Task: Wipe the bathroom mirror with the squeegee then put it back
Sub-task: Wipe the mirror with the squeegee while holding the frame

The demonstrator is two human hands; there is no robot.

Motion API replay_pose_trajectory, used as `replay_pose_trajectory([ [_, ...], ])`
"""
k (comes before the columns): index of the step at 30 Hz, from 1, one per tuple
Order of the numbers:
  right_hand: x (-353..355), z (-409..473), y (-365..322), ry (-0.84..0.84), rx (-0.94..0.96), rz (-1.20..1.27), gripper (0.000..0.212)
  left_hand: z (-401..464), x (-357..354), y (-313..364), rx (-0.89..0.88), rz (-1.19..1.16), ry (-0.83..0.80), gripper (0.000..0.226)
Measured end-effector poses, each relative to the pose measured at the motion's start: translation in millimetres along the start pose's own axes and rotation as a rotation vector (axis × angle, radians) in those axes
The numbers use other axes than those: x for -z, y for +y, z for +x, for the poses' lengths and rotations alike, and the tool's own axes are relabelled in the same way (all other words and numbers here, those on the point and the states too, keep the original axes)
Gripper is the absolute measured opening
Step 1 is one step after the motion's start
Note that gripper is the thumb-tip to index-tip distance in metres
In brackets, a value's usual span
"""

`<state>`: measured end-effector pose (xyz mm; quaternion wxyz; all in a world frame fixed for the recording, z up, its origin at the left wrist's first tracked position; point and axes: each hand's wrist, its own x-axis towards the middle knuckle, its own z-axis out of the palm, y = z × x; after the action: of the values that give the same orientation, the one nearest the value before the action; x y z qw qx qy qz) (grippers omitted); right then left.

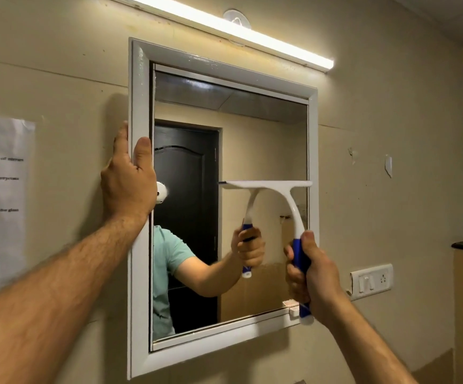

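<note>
Right hand (312,273) wraps fingers and thumb round the blue grip of the squeegee (291,214), thumb up along the handle. The squeegee's white blade lies level across the right half of the mirror (263,134), about mid-height, its right end at the inner edge of the white frame (139,87); blade appears to sit against the glass. Left hand (129,184) clasps the frame's left upright, thumb on its front face, fingers curled round the outer edge toward the wall. The glass reflects a dark door, a teal sleeve and the gripping hand. Lit tube light (224,26) slants above the frame. Printed paper sheet (0,195) taped to wall at left; switch plate (371,281) at right, below mirror height.
</note>
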<state>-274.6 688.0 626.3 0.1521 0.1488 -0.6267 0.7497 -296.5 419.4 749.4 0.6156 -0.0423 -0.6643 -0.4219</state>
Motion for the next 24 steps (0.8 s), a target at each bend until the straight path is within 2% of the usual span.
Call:
replay_pose_trajectory([
  [3, -3.8, 7.5, -3.9, 0.0, -0.017, -0.002, 0.06, 0.5, 0.1, -0.1, 0.006, 0.007, -0.006, 0.054],
  [9, 12.3, -20.1, 31.1, -0.006, -0.154, 0.008, 0.06, 1.6, 0.3, -3.4, -0.011, -0.002, 0.003, 0.055],
  [14, 6.2, -7.2, -1.9, -0.013, -0.06, -0.004, 0.059, 2.3, -1.0, -7.5, -0.028, -0.02, 0.006, 0.055],
  [17, 2.5, -0.1, -9.8, -0.014, -0.073, -0.021, 0.06, 1.7, -0.5, -5.4, -0.022, -0.018, -0.005, 0.055],
  [24, 16.5, -35.7, 45.3, -0.001, -0.249, 0.017, 0.06, -0.5, 0.6, -3.8, -0.016, -0.006, 0.0, 0.055],
])
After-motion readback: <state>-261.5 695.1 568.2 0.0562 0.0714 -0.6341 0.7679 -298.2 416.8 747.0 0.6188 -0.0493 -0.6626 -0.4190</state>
